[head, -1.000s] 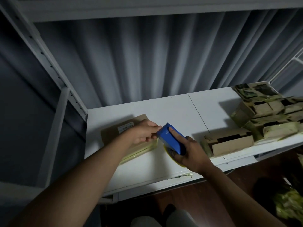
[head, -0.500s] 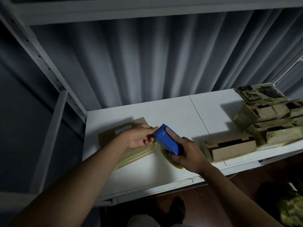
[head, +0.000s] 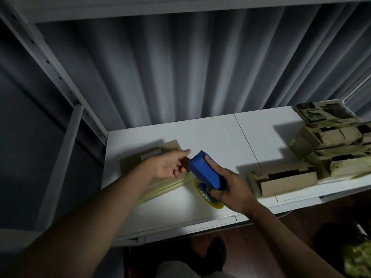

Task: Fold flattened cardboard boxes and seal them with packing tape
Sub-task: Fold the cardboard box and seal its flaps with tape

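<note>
Shelf (head: 220, 137), white, bears all | stacked boxes (head: 331, 149) at its right end | flat box (head: 154, 169) at its left | right hand (head: 230, 187) grips blue dispenser (head: 206, 171) beside flat box | left hand (head: 170, 165), fingers loosely spread, thumb out, over flat box, holding nothing visible.

My white shelf (head: 216, 137) carries a flat cardboard box (head: 140, 163) at its left. Folded boxes (head: 329, 149) pile up far right, and one more box (head: 287, 180) lies nearer.
</note>
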